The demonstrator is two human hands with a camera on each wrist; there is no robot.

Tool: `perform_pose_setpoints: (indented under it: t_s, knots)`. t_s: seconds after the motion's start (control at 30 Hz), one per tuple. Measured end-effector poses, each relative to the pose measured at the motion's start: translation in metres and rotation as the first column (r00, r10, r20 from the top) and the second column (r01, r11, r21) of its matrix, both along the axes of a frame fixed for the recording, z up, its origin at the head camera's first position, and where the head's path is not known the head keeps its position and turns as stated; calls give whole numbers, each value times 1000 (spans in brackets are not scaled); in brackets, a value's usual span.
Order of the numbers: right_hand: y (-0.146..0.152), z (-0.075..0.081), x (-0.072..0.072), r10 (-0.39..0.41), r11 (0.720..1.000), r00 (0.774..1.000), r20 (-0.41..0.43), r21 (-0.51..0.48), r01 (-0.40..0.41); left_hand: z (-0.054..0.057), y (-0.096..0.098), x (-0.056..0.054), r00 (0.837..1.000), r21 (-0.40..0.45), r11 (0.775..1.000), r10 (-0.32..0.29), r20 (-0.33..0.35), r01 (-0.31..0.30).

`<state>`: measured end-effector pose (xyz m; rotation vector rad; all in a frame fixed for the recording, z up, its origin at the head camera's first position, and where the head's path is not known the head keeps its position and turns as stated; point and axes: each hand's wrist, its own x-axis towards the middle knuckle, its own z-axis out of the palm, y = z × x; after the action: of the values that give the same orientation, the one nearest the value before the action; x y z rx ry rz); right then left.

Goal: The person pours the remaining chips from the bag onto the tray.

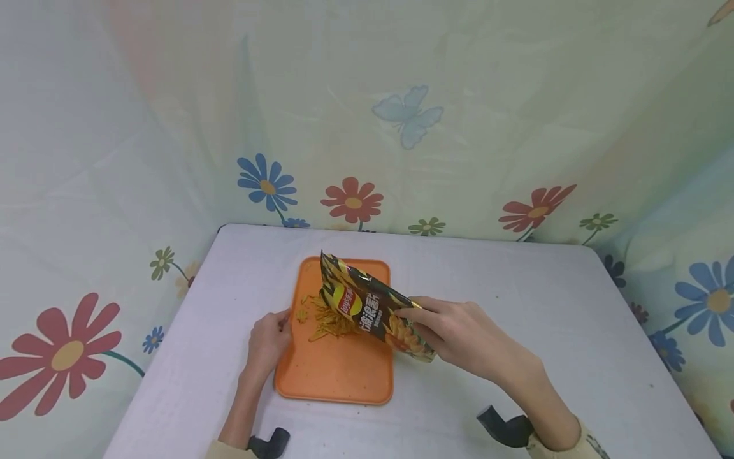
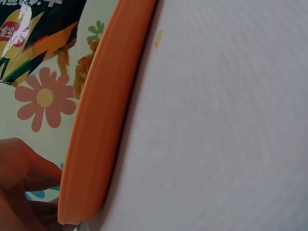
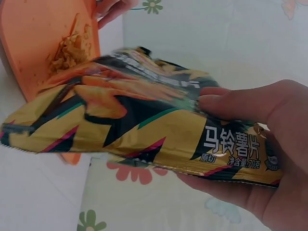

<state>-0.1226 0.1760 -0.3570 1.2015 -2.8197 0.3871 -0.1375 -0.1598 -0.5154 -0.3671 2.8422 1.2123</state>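
**A snack bag (image 1: 367,303) slanting above an orange tray (image 1: 338,379), with the right hand (image 1: 461,331) at its near end**

In the head view, the bag's long axis is running diagonally, from the far left, above the upper part of the tray, to the near right, beyond the tray's right edge. The right hand is pinching that near-right end, its thumb pressing on one face and its fingers lying against the other, as the right wrist view is showing. The governing relation is that of the bag's far-left end to the heap of crisp strips (image 1: 329,325): the heap is lying on the tray, leftward of the right hand, and is showing beside that end, partly hidden by it. Whether this end is open, or is touching the heap, one cannot tell.

The left hand (image 1: 269,341) is sitting nearer the heap. Its fingers are curling at the tray's left rim and are appearing to pinch it. The tray is resting on the white-covered desk (image 1: 487,280), its own long axis running from near to far, so that the bag is crossing it obliquely.
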Motion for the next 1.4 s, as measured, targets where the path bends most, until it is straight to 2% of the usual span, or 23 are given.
perform_pose_setpoints:
  t_s: [0.23, 0.53, 0.83, 1.4]
  knots:
    - [1, -1, 0, 5, 1000, 999, -32, -11, -5, -1, 0, 0, 1000, 3, 1000, -5, -16, 5]
    - [1, -2, 0, 3, 1000, 1000, -19, -12, -3, 1, 0, 2, 1000, 7, 1000, 0, -3, 0]
    - [0, 1, 3, 4, 1000, 998, -67, -24, -5, 1, 0, 2, 1000, 9, 1000, -2, -6, 2]
    - [2, 6, 5, -7, 1000, 999, -51, -3, 7, -1, 0, 1, 1000, 1, 1000, -5, -23, 5]
